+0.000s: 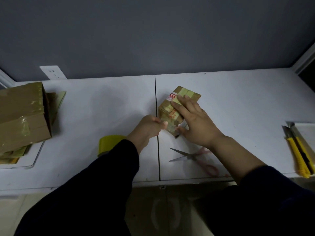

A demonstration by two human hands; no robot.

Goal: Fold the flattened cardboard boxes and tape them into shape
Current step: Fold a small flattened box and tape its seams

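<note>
The small cardboard box (pixel 167 109) is pressed onto the middle of the desk (pixel 102 103) by the flat right hand (pixel 196 121). The tape (pixel 171 128) at its near corner is pinched by the left hand (pixel 148 126). Scissors (pixel 192 156) are seen at 6 o'clock, a tape roll (pixel 109 142) at 8, a larger box (pixel 22 114) at 9, knives (pixel 300 150) at 4.

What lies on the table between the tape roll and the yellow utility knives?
Open pink-handled scissors; the left forearm and right forearm also cross that stretch, per the head view.

- The small box (pixel 166 109) under my right hand (pixel 196 121) carries a white label (pixel 172 97) with red print, too blurred to read.
- I can read no other text.
</note>
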